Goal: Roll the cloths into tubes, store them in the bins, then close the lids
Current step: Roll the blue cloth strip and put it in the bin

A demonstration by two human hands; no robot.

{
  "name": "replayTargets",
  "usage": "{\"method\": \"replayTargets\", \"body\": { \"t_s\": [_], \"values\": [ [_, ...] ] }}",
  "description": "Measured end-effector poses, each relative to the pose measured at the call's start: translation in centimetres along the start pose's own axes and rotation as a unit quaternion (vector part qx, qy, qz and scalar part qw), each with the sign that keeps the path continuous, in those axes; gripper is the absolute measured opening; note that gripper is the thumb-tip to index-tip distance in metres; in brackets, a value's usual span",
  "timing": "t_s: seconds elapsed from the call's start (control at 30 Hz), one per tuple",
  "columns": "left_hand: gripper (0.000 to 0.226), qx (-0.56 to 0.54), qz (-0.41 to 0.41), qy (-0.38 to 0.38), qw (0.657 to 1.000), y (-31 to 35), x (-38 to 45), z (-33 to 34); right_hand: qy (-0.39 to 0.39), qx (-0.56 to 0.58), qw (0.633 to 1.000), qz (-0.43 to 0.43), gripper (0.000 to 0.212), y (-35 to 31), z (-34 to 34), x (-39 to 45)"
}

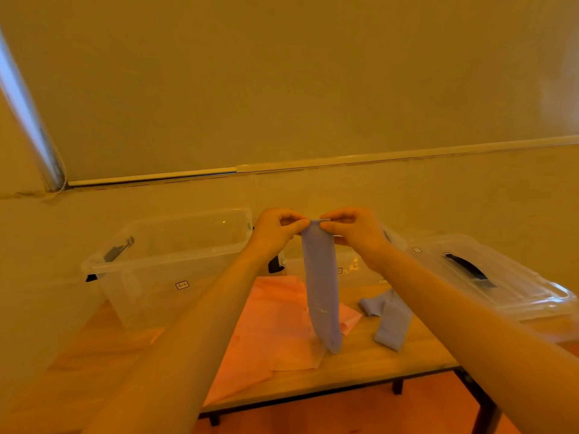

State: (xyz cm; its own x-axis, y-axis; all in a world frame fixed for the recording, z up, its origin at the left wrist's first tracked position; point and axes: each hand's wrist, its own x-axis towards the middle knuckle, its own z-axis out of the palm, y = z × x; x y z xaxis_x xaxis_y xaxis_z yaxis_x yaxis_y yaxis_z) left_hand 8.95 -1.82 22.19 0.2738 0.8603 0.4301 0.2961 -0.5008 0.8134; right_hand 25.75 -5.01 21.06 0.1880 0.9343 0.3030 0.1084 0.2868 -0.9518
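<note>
Blue cloth held up by its top edge, not yet rolled.

Left hand and right hand both pinching that edge, touching it side by side above the table. Long axis vertical, hanging straight below the fingers, lower end near the pink cloth. Open bin lying left, nearer the left hand.

the left hand and right hand hide the top edge of the hanging blue cloth. that cloth and the forearms cover parts of the pink cloth and the middle bin. the lid runs off the right edge. the small label on the left bin is too small to read.
</note>
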Motion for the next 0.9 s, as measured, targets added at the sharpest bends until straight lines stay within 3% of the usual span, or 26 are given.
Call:
{"method": "replayTargets", "body": {
  "t_s": [0.9],
  "values": [
    [0.004, 0.008, -0.001, -0.032, 0.999, 0.8, 0.7, 0.6, -0.043, 0.036, 0.998, 0.018, 0.011, -0.9, -1.6, -0.6]
  ]
}}
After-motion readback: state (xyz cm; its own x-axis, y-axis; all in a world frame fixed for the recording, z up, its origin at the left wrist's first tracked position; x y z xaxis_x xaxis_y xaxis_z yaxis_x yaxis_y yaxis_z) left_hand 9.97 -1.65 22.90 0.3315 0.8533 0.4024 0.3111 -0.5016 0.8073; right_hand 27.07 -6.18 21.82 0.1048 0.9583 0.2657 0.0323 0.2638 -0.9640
